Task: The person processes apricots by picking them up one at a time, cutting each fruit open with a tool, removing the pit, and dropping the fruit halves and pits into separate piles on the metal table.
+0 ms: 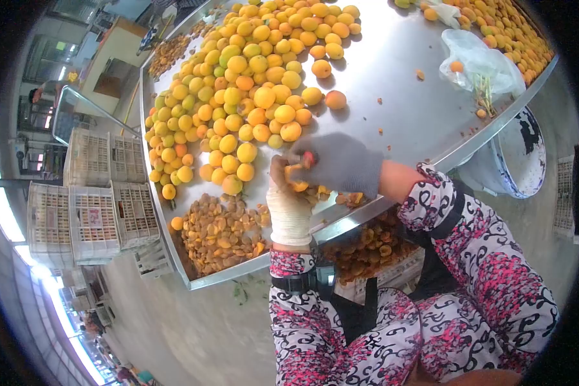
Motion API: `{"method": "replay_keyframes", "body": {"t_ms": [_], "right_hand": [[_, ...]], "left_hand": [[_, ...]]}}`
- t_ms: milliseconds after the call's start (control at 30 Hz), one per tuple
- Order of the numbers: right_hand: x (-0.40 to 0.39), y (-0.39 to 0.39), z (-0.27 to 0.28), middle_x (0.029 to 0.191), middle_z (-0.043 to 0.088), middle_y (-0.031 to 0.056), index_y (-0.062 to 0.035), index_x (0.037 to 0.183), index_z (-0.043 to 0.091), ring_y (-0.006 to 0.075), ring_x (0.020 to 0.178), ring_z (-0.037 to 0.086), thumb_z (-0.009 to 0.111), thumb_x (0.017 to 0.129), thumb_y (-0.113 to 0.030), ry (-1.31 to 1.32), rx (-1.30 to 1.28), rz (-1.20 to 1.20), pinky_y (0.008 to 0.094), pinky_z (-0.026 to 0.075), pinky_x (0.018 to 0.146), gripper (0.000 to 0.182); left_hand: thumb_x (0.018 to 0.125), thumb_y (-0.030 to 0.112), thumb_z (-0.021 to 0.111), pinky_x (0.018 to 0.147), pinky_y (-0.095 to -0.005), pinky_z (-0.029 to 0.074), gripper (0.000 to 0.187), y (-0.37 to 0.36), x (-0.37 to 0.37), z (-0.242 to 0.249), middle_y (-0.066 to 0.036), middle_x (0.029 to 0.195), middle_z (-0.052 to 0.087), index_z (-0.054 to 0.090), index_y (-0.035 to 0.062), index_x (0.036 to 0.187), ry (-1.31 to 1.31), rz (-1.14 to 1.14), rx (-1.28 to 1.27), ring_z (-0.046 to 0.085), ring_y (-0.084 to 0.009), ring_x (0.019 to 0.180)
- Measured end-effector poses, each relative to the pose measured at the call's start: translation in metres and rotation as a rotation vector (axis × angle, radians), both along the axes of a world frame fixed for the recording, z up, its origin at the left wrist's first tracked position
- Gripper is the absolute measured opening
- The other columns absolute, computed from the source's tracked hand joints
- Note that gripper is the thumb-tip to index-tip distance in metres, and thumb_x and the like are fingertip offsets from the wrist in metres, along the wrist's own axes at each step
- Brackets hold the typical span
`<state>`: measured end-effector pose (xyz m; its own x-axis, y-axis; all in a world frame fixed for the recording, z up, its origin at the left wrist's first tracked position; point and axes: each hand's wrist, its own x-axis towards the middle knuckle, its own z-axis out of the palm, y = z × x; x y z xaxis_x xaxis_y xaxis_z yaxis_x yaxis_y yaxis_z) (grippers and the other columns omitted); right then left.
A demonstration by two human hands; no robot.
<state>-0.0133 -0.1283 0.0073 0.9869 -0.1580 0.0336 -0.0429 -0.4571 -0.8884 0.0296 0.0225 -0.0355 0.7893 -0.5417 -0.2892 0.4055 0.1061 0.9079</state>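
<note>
My left hand [291, 204], in a whitish glove with stained fingers, is closed around an apricot [295, 171] near the table's front edge. Against it works my right hand [342, 162] in a grey glove, blurred by motion. Its fingers are curled, and a small red thing [309, 159] shows at them; what kind it is I cannot make out. Just beyond both hands lies a big heap of whole apricots [264, 98]. To the left of my left hand is a pile of small brown-orange apricot stones [215, 233]. Under the edge, a crate holds apricot halves [374, 246].
The metal table [392, 83] has a raised rim. A clear plastic bag [479, 61] and more apricots [514, 32] are at its far right. A white bucket [511, 154] stands at right, stacked plastic crates [93, 215] at left.
</note>
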Motion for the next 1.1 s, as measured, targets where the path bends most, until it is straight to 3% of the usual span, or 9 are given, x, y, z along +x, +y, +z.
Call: {"method": "replay_keyframes", "body": {"t_ms": [100,200,233,300,500,633,700,1000,1100], "right_hand": [[-0.010,0.004,-0.009,0.078,0.061,0.0167,-0.0061,0.088,0.058,0.0356,0.074,0.060,0.058,0.079,-0.047,0.076,-0.232,0.214,0.0396,0.047,0.070,0.041],[-0.007,-0.001,-0.007,0.083,0.062,0.0174,-0.0056,0.096,0.057,0.0353,0.080,0.060,0.059,0.079,-0.045,0.082,-0.153,0.240,0.0397,0.047,0.074,0.043],[-0.003,-0.007,-0.007,0.086,0.062,0.0182,-0.0051,0.097,0.057,0.0349,0.083,0.060,0.058,0.080,-0.045,0.094,-0.088,0.137,0.0396,0.046,0.074,0.043],[0.002,-0.018,-0.007,0.088,0.062,0.0189,-0.0047,0.098,0.057,0.0345,0.085,0.060,0.058,0.081,-0.045,0.118,-0.014,0.025,0.0396,0.046,0.075,0.044],[-0.004,-0.025,0.002,0.084,0.062,0.0189,-0.0023,0.104,0.056,0.0312,0.080,0.061,0.053,0.086,-0.044,0.031,0.112,-0.059,0.0366,0.046,0.071,0.045],[-0.004,-0.024,0.013,0.080,0.062,0.0180,-0.0025,0.104,0.057,0.0300,0.077,0.061,0.052,0.087,-0.043,0.116,0.144,-0.081,0.0374,0.046,0.069,0.044],[-0.005,-0.023,0.009,0.072,0.057,0.0086,-0.0019,0.105,0.057,0.0134,0.065,0.051,0.057,0.087,-0.036,0.119,0.167,-0.114,0.0297,0.043,0.060,0.039],[-0.003,-0.024,0.008,0.075,0.060,0.0167,0.0001,0.097,0.059,0.0270,0.071,0.059,0.056,0.085,-0.040,0.103,0.197,-0.119,0.0350,0.046,0.065,0.042],[-0.003,-0.027,0.009,0.076,0.060,0.0164,0.0014,0.095,0.059,0.0257,0.069,0.059,0.057,0.084,-0.041,0.094,0.234,-0.138,0.0347,0.045,0.064,0.044]], "left_hand": [[0.082,-0.001,0.054,0.069,-0.0303,0.051,0.044,-0.005,-0.001,-0.004,-0.010,0.105,0.054,0.041,0.0055,0.123,-0.239,0.043,0.108,0.057,-0.0176,0.089],[0.083,0.004,0.056,0.073,-0.0344,0.048,0.040,-0.001,0.000,-0.010,-0.012,0.100,0.054,0.043,0.0026,0.121,-0.910,0.032,0.375,0.056,-0.0205,0.089],[0.083,0.004,0.056,0.073,-0.0344,0.048,0.040,0.001,0.002,-0.008,-0.012,0.100,0.054,0.043,0.0026,0.121,-0.912,0.031,0.371,0.056,-0.0205,0.089],[0.084,0.012,0.056,0.070,-0.0325,0.046,0.040,0.010,0.005,0.000,-0.013,0.097,0.054,0.043,-0.0007,0.120,0.238,0.185,-0.383,0.055,-0.0199,0.082],[0.085,0.017,0.053,0.071,-0.0271,0.045,0.037,0.023,-0.017,0.030,-0.012,0.097,0.057,0.047,-0.0044,0.115,-0.058,0.039,-0.081,0.056,-0.0169,0.079],[0.084,0.014,0.049,0.080,-0.0277,0.044,0.033,0.023,-0.042,0.055,-0.009,0.099,0.059,0.053,-0.0002,0.113,-0.103,-0.546,0.258,0.056,-0.0157,0.089],[0.079,0.006,0.056,0.089,-0.0261,0.040,0.035,0.018,-0.046,0.050,-0.008,0.103,0.060,0.056,0.0040,0.114,-0.447,-0.924,0.317,0.054,-0.0160,0.098],[0.086,0.009,0.055,0.077,-0.0230,0.045,0.026,0.033,-0.003,-0.002,-0.004,0.098,0.059,0.054,-0.0008,0.111,-0.497,-0.126,0.465,0.054,-0.0115,0.089],[0.079,0.019,0.061,0.077,-0.0368,0.048,0.035,0.038,0.006,-0.007,-0.018,0.099,0.062,0.055,0.0016,0.109,-0.552,-0.025,0.655,0.061,-0.0325,0.088]]}}
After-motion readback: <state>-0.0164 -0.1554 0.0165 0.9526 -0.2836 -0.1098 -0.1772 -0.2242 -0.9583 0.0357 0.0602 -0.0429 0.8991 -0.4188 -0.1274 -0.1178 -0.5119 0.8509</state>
